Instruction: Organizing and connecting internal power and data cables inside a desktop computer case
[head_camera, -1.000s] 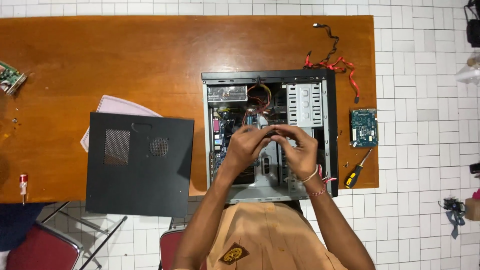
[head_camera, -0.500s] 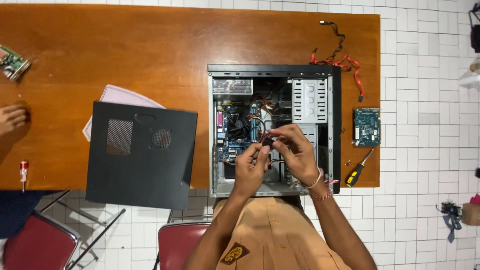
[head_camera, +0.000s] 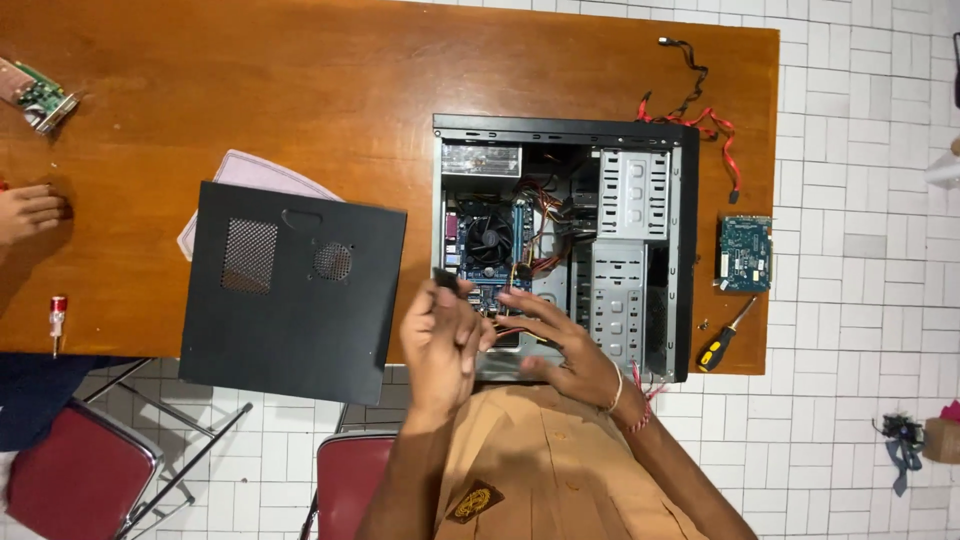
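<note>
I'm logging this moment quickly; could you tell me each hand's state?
Left hand: closed around a small dark part.
Right hand: open, fingers spread, holding nothing.

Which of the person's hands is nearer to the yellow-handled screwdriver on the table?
The right hand. It hovers over the open computer case, left of the screwdriver. The left hand is farther away, at the case's left edge.

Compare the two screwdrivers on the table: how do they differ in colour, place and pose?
The yellow-and-black screwdriver lies at the table's right end beside the open computer case, slanted, its tip toward the green circuit board. The red-handled screwdriver lies at the left front edge, nearly straight up the picture, and looks smaller. Both rest flat on the wooden table, untouched by any hand.
</note>
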